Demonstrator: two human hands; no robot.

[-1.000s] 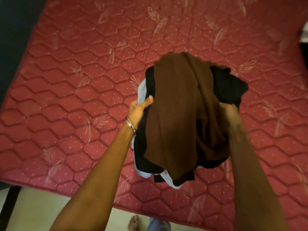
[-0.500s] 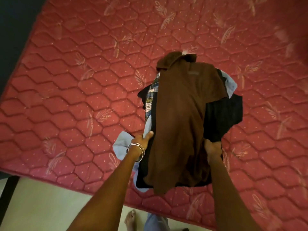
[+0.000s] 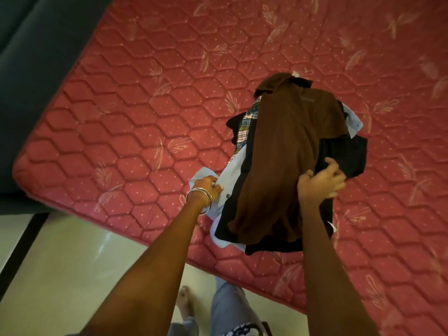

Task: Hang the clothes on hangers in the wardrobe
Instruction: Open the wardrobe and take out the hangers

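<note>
Red quilted mattress point(image 3: 121, 132) over a pale floor. The pile of clothes point(image 3: 286, 166), held aloft a second ago, now lies near its near edge. Left hand point(image 3: 206, 187) pinches the light-blue shirt point(image 3: 230, 170); right hand point(image 3: 320, 183) has loosened, fingers half-spread. Sorting can begin; no hangers in view.

Illumination is dim and warm, with no hard shadows on the red mattress point(image 3: 121, 132); a pale sheen of reflected light marks the floor point(image 3: 72, 258) at lower left. The upper-left corner is dark and detail there is lost. Wide-angle distortion bends the mattress edges, and focus is soft overall, with slight motion blur on the right hand point(image 3: 320, 180).
</note>
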